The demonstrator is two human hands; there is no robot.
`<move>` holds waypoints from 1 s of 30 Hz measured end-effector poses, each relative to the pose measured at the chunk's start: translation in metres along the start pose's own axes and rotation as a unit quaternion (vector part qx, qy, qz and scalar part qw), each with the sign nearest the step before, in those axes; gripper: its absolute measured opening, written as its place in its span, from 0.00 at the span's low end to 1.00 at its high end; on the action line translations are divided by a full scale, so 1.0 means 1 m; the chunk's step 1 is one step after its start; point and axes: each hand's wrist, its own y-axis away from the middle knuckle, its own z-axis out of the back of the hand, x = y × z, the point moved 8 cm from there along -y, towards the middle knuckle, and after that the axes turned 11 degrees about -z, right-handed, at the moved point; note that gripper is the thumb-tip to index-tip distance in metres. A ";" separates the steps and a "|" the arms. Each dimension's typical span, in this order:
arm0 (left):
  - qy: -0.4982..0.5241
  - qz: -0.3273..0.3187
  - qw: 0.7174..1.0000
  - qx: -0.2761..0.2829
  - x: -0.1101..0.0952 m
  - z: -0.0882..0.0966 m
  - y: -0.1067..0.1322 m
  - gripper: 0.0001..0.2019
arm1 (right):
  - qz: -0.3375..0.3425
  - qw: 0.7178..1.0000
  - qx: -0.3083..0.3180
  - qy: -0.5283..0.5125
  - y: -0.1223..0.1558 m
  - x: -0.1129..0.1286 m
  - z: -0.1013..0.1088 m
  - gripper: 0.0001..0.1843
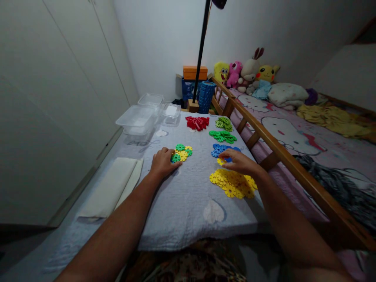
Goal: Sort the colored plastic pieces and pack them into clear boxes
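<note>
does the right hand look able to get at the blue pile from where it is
Probably yes: the right hand is right at the near edge of the blue pile, with nothing visible walling it off, though its fingers appear busy pinching a yellow piece.

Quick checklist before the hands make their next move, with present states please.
1. Right hand has its piece: ok, a yellow disc is pinched at the fingertips.
2. Left hand at the green and yellow cluster: ok, at its left side.
3. Cluster pieces joined together: cannot tell.
4. Blue pile fully visible: not ok, the right hand partly covers it.
5. Red pile apart from the others: ok.
</note>
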 end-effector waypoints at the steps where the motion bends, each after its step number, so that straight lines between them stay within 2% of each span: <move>1: 0.001 -0.003 1.000 0.000 0.000 0.000 0.000 0.28 | -0.001 1.000 0.011 0.005 0.008 -0.002 -0.001 0.17; 5: 0.003 -0.013 1.000 -0.003 0.000 -0.001 -0.001 0.28 | -0.007 0.999 0.028 0.030 0.035 -0.012 -0.005 0.16; 10: -0.001 -0.012 1.000 -0.003 -0.001 0.001 0.000 0.26 | -0.046 0.998 0.003 0.035 0.058 -0.035 -0.001 0.16; 14: -0.001 -0.015 1.000 -0.010 -0.001 0.002 -0.001 0.25 | -0.040 0.999 -0.015 0.022 0.071 -0.043 -0.001 0.17; 20: 0.002 -0.017 1.000 -0.010 0.002 0.000 -0.003 0.26 | -0.026 0.999 -0.025 0.038 0.075 -0.032 -0.014 0.17; 25: 0.007 -0.016 1.000 -0.015 0.004 -0.001 -0.003 0.25 | -0.048 0.996 -0.039 0.062 0.072 -0.028 -0.025 0.17; 30: -0.002 -0.007 1.000 -0.007 0.005 0.002 -0.001 0.28 | -0.077 0.992 -0.045 0.092 0.070 -0.032 -0.026 0.20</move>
